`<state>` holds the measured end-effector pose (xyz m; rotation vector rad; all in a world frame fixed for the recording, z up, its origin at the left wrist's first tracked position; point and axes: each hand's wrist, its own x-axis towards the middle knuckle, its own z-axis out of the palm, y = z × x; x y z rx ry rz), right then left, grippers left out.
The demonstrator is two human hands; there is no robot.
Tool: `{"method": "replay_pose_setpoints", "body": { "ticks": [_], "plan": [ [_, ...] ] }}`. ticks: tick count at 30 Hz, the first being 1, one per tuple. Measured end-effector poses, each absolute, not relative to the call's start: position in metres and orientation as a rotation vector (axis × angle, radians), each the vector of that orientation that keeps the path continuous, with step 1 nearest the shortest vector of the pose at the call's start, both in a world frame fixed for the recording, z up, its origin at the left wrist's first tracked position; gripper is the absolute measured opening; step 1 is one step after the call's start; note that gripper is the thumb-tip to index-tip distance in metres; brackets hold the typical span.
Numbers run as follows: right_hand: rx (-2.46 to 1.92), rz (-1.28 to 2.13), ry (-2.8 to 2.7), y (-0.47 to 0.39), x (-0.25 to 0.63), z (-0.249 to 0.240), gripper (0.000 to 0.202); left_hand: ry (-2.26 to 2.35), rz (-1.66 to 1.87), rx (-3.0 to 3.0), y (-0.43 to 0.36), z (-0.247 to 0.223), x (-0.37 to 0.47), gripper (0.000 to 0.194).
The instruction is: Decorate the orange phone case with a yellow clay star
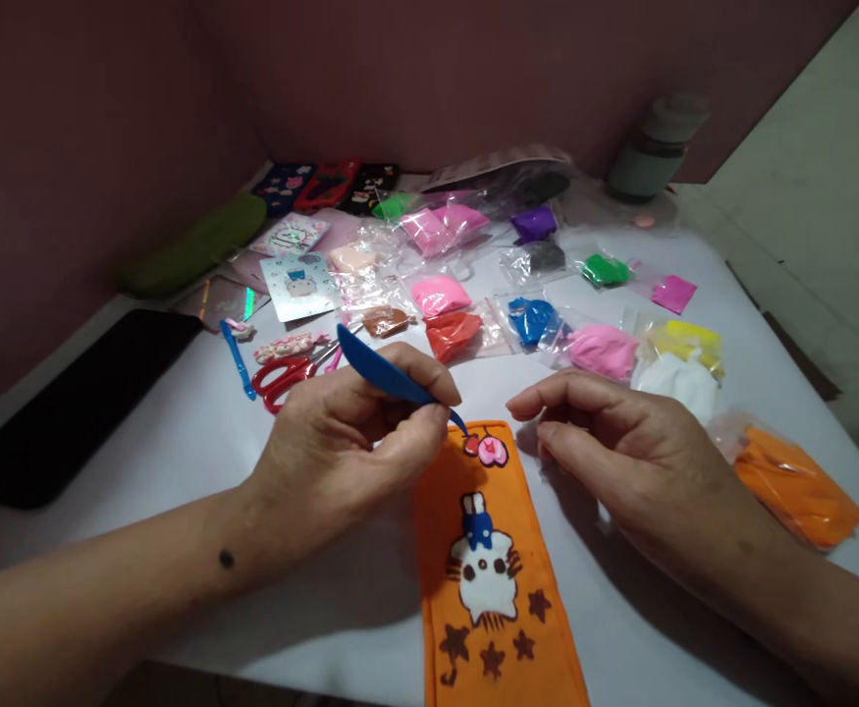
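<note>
A: State the covering, left side.
B: Left forearm [127, 570]: bare up to the edge of view. Left hand [348, 432]: bare.
A: Markings?
B: One dark spot [227, 559]: small, oval, solid; on the forearm, near the hand.
A: Right side?
B: Right forearm [782, 589] and right hand [624, 437]: likewise bare.
A: Markings there?
B: One faint spot [745, 546]: soft-edged; on the forearm, near the hand.
A: Forearm shape?
B: Both: rounded, narrow next to the hand, wider toward the edge of view.

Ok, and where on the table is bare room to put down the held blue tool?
Bare white table shows between the left forearm and the orange panel, and between that forearm and the black slab. Beyond the left hand and right hand, coloured packets crowd it.
</note>
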<state>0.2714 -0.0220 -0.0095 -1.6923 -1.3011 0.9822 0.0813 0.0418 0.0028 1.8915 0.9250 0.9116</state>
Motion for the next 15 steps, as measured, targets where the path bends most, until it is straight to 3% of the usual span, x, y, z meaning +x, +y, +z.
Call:
{"method": "replay_pose_setpoints", "body": {
  "ticks": [15],
  "plan": [
    [-1.555, 0.939, -1.57, -0.021, 0.272, -0.012, 0.027, 0.933, 0.863, 1.911, 0.046, -0.011, 0.085, 0.004]
  ]
}}
